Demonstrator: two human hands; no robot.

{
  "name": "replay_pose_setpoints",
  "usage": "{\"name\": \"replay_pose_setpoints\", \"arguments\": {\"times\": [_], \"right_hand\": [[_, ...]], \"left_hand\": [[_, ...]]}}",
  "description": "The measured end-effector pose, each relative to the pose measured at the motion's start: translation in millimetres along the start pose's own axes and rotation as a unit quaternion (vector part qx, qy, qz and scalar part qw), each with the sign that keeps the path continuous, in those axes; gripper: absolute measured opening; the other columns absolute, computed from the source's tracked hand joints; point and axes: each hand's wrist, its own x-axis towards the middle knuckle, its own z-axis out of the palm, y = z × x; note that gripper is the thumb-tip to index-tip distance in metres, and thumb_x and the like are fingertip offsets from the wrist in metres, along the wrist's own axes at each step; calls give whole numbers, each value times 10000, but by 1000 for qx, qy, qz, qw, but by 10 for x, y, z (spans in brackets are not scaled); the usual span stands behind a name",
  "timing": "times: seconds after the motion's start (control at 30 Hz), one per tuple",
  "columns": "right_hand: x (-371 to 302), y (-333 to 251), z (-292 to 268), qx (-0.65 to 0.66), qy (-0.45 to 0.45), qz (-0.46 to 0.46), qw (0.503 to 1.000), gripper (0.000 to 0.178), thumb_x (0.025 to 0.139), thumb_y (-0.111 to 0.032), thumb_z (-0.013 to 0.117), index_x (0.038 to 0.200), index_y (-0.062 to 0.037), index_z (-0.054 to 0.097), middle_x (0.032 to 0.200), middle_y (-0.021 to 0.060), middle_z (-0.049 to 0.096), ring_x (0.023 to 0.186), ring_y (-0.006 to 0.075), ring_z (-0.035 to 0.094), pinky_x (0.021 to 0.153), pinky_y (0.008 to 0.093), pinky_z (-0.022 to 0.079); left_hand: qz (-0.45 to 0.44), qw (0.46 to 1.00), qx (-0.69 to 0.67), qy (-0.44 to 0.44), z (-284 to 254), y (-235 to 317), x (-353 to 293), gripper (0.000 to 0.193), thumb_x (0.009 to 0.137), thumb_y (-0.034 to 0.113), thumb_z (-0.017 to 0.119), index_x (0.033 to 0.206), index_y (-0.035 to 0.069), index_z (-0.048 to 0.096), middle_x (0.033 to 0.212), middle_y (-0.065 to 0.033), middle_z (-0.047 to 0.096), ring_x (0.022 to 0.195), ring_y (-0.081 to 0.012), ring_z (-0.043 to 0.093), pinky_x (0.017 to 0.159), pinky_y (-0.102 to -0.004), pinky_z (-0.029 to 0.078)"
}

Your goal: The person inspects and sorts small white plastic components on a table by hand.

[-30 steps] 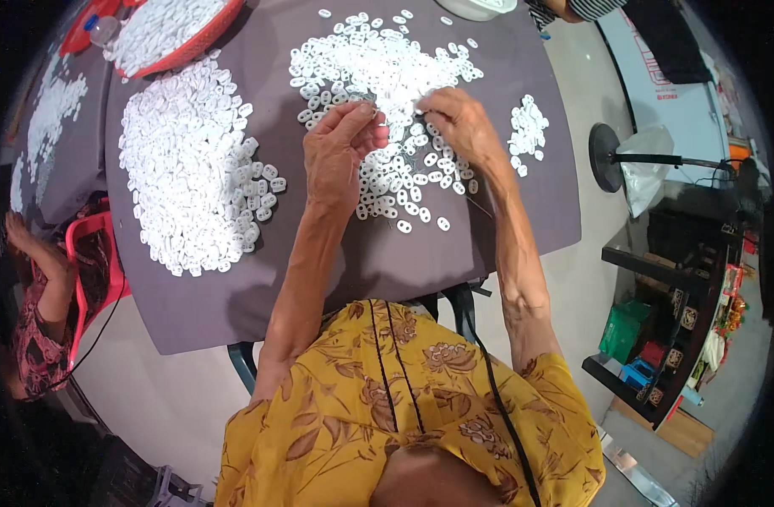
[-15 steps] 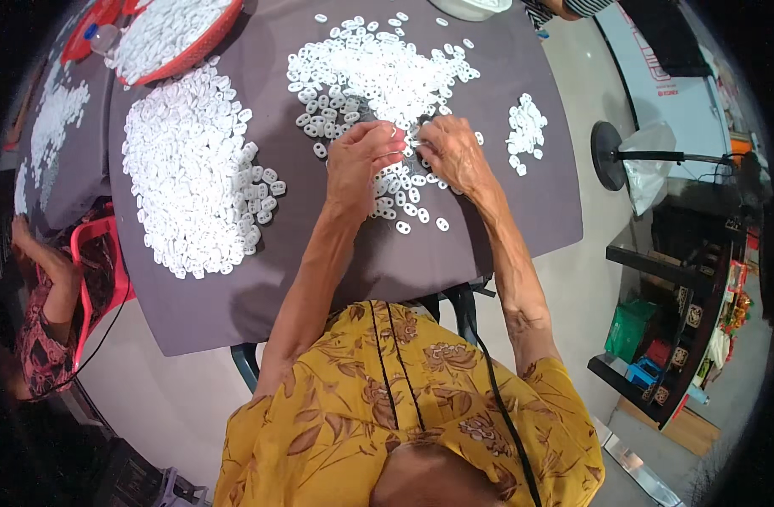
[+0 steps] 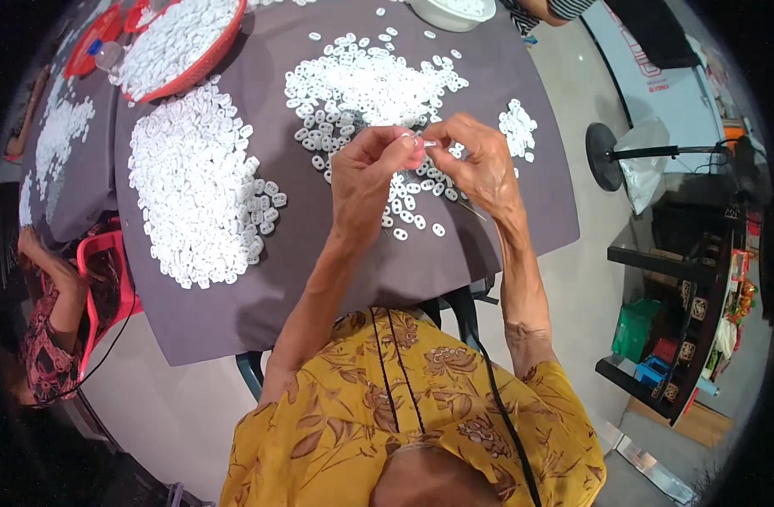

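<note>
My left hand and my right hand meet fingertip to fingertip over a grey-covered table. Thumb and fingers of the left are pinched together on a small white piece, partly hidden by the fingertips. Between the right thumb and index finger is another small white piece, close to the left fingertips. A thin stick-like thing shows under my right hand; whether the hand holds it is unclear. Beyond and below the hands spreads a loose pile of white oval pieces, each with two holes.
A larger heap of white pieces lies at the left, a small one at the right. At the back stand a red basket full of pieces and a white bowl. Other people's arms show at the left and far edge.
My right hand has shifted right and turned, so the white piece in its fingers shows. The thin stick-like thing has come into sight beneath it. My left hand stays pinched.
</note>
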Motion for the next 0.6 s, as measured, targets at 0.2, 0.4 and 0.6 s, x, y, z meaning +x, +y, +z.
{"name": "replay_pose_setpoints", "arguments": {"times": [0.2, 0.4, 0.6], "right_hand": [[25, -130, -119, 11, -1, -1, 1000, 105, 683, 9, 583, 785, -1, 604, 685, 70, 562, 627, 169, 537, 549, 283, 412], [61, -194, -96, 48, -46, 57, 996, 107, 740, -23, 611, 840, 16, 618, 750, 65, 604, 691, 126, 563, 612, 250, 444], [-23, -91, 21, 199, -9, 129, 971, 137, 779, -32, 610, 909, 10, 624, 800, 43, 613, 759, 109, 567, 713, 230, 455]], "left_hand": [[34, 998, 57, 20, 47, 162, -76, 151, 821, 85, 572, 906, -37, 594, 821, -61, 617, 750, -105, 584, 704, -236, 481], [-16, 999, -3, 32, 91, 176, -72, 152, 820, 98, 557, 893, -29, 601, 820, -69, 617, 744, -112, 589, 706, -231, 488], [-47, 997, -54, 35, 70, 170, -62, 141, 816, 99, 558, 882, -17, 603, 828, -75, 610, 727, -125, 592, 694, -239, 495]]}}
